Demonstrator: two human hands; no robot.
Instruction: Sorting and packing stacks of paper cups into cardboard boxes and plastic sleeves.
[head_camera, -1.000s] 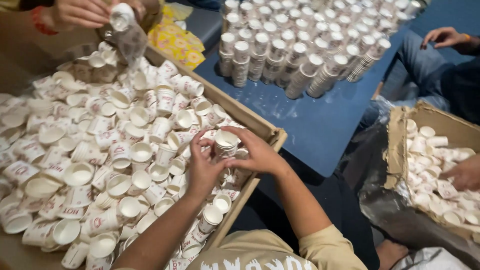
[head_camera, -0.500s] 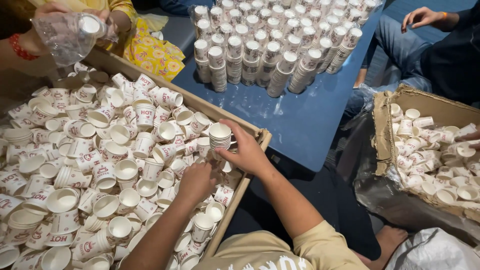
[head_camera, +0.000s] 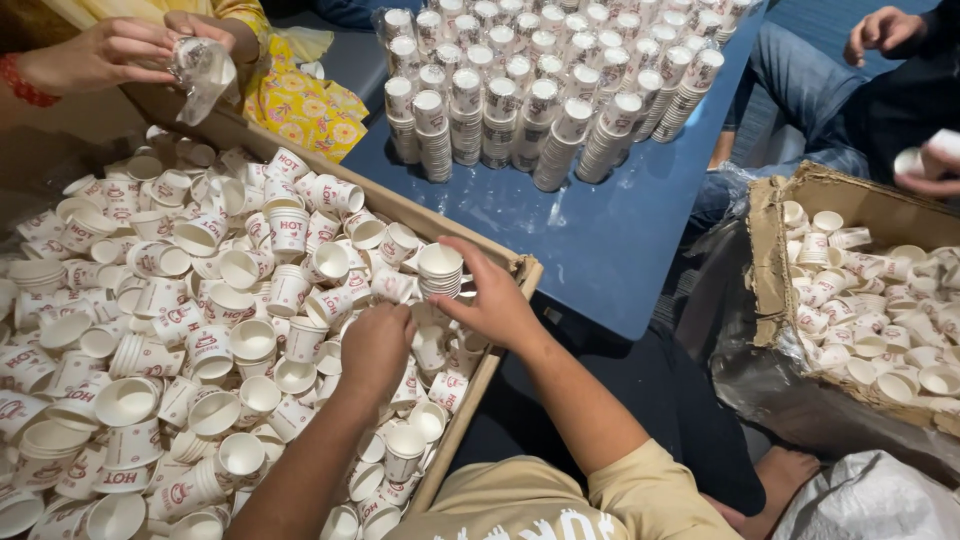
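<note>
Big cardboard box (head_camera: 505, 268) of loose white paper cups (head_camera: 190, 300) filled left of frame. Blue table (head_camera: 620, 240) beyond, loaded with rows of stacked cups (head_camera: 540, 90). Second carton (head_camera: 790, 260) of cups at right. Right hand (head_camera: 490, 300) clamped on short nested cup stack (head_camera: 440, 270), held upright just above the box's right edge. Left hand (head_camera: 375, 345) down among the loose cups, fingers curled, grip not discernible. Hands close but apart. Another person's hands (head_camera: 130, 50) top left gripped a clear plastic bag (head_camera: 205, 70).
</note>
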